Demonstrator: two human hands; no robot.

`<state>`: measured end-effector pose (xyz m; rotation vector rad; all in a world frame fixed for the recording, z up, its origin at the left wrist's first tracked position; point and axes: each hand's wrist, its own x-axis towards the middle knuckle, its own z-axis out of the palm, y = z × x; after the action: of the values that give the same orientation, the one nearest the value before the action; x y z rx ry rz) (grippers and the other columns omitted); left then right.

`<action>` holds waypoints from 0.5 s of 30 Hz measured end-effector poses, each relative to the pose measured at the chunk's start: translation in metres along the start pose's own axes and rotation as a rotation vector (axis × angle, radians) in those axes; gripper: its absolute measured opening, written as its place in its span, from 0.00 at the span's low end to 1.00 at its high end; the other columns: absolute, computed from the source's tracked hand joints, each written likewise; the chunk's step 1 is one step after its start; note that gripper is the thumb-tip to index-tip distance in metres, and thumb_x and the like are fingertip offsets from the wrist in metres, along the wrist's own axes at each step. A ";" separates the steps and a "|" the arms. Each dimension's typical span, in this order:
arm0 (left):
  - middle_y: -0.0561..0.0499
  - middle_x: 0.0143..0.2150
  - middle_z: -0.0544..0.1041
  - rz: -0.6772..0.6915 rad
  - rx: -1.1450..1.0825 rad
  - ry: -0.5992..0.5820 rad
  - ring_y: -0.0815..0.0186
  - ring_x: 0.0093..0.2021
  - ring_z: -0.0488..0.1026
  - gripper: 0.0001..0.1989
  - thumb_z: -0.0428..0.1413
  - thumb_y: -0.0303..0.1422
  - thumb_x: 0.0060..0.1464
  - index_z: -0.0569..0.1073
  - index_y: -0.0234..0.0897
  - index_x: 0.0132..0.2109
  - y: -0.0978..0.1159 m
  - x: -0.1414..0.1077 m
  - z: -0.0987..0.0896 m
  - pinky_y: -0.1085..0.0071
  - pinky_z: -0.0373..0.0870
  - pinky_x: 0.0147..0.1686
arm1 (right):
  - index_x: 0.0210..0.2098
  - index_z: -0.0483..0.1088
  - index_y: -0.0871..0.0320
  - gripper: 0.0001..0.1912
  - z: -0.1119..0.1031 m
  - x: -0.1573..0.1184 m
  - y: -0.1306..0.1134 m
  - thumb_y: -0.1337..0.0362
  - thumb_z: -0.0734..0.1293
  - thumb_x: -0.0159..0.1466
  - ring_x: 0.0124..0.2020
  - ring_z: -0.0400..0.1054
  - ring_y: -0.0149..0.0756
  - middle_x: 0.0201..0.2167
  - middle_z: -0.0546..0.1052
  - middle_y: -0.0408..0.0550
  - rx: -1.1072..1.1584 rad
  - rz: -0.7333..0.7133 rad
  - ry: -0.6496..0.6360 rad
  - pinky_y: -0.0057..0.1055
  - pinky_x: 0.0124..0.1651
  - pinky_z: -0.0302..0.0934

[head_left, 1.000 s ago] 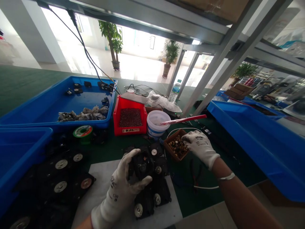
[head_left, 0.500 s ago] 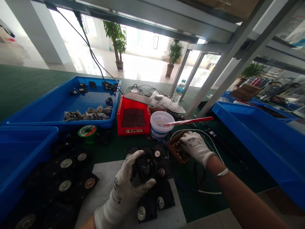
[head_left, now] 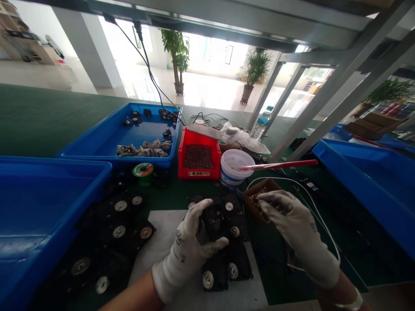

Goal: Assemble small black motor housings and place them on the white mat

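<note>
The left hand (head_left: 188,246), gloved, is curved in a C with the thumb and fingers on opposite sides of a black unit (head_left: 212,222), which it appears to hold tilted up; the right hand (head_left: 295,224), also gloved, has its fingers bent close together at the right edge of a small box (head_left: 254,211), and whether they pinch anything cannot be told. The step in hand looks like picking a small brass part (head_left: 253,198) from the box while the left hand steadies the unit; the next move seems to call for a firm fingertip pinch and a lift clear of the rim. The unit lies within the left hand's curve, to the left of the right hand and well apart from it, with the box nearer the right. More units (head_left: 241,259) with silvery discs lie just beneath and beside it, partly on a white sheet (head_left: 165,224). Beyond, on the green table (head_left: 32,99), a white tub (head_left: 231,178) and a red bin (head_left: 197,174) stand side by side.
</note>
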<state>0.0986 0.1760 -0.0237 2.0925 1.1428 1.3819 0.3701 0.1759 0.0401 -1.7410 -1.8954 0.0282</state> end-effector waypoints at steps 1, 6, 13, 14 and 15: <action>0.37 0.58 0.79 0.011 0.002 0.014 0.48 0.59 0.79 0.36 0.64 0.52 0.59 0.64 0.39 0.66 -0.001 0.000 0.001 0.48 0.78 0.60 | 0.43 0.79 0.53 0.09 0.003 -0.007 -0.014 0.59 0.66 0.72 0.43 0.78 0.43 0.42 0.82 0.50 0.146 -0.035 0.027 0.39 0.44 0.74; 0.36 0.59 0.78 0.019 -0.005 0.004 0.49 0.59 0.79 0.36 0.65 0.50 0.59 0.65 0.37 0.66 0.000 -0.002 0.002 0.52 0.80 0.58 | 0.41 0.78 0.53 0.04 0.027 -0.022 -0.064 0.66 0.70 0.69 0.38 0.75 0.41 0.36 0.81 0.46 0.273 -0.271 0.133 0.39 0.43 0.70; 0.35 0.60 0.77 0.059 -0.019 -0.009 0.48 0.61 0.78 0.38 0.69 0.45 0.56 0.65 0.37 0.66 0.001 -0.005 0.000 0.52 0.78 0.60 | 0.42 0.77 0.59 0.06 0.037 -0.024 -0.073 0.68 0.67 0.72 0.38 0.72 0.44 0.36 0.81 0.51 0.002 -0.402 0.211 0.42 0.42 0.64; 0.35 0.60 0.77 0.061 -0.016 -0.008 0.48 0.61 0.78 0.38 0.69 0.45 0.56 0.65 0.37 0.66 0.001 -0.006 0.001 0.52 0.78 0.60 | 0.41 0.77 0.59 0.06 0.036 -0.025 -0.073 0.68 0.67 0.72 0.37 0.71 0.44 0.35 0.81 0.51 -0.012 -0.418 0.205 0.42 0.42 0.63; 0.35 0.60 0.77 0.065 -0.014 -0.007 0.48 0.61 0.78 0.38 0.69 0.45 0.56 0.64 0.37 0.66 0.000 -0.006 0.002 0.52 0.79 0.60 | 0.41 0.77 0.59 0.06 0.036 -0.025 -0.074 0.69 0.67 0.72 0.36 0.71 0.44 0.34 0.81 0.51 -0.022 -0.430 0.201 0.42 0.41 0.62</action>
<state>0.0992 0.1712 -0.0282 2.1404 1.0676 1.4067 0.2877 0.1536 0.0289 -1.2623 -2.0787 -0.3174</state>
